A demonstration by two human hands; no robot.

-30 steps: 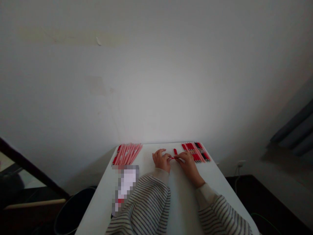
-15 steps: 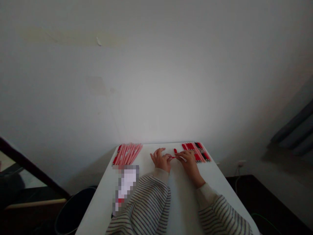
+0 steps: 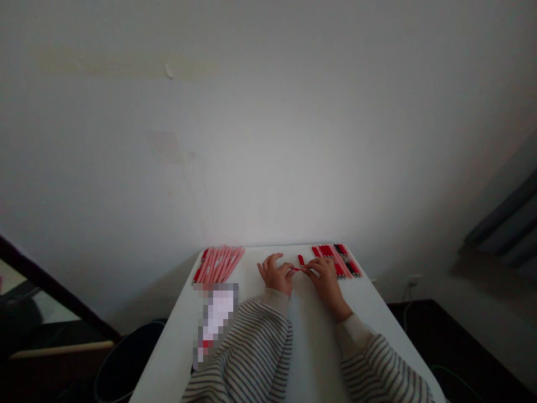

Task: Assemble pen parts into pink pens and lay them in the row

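Above the middle of the white table, my left hand pinches one end of a thin red piece between thumb and forefinger, its other fingers lifted and spread. My right hand has its fingertips closed on the other end of that piece. What exactly the piece is stays too small to make out. Just beyond it lies a short red stick-like item, close to my right fingertips.
Slim pink sticks, like pens, lie bundled at the back left. Red, pink and black pen-like sticks form rows at the back right, partly behind my right hand. A pixelated patch covers something on the left. A dark bin stands beside the table.
My right fingertips have shifted slightly along the thin red piece, and more of the short red item shows. My left hand has barely moved.
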